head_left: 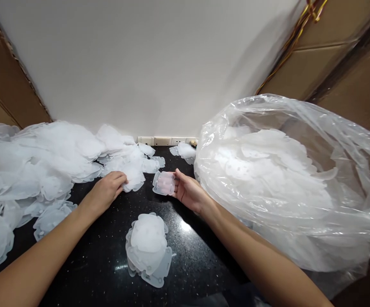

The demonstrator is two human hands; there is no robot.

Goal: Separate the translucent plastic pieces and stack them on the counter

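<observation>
Right hand (189, 192) gripping one sheet (163, 183), left hand (109, 188) pinching heaped sheets (134, 176), one bag (268, 234) (clear)

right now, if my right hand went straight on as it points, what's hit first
Your right hand, its translucent plastic sheet leading, would likely meet the right edge of the left sheet pile; depth is unclear.

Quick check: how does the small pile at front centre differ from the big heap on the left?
The small pile is compact, one loose stack; the heap is far larger and sprawls, its pieces overlapping at many angles. The small pile lies apart near the middle; the heap spreads across the left side. Both consist of thin, whitish, translucent pieces on the same black tabletop.
</observation>
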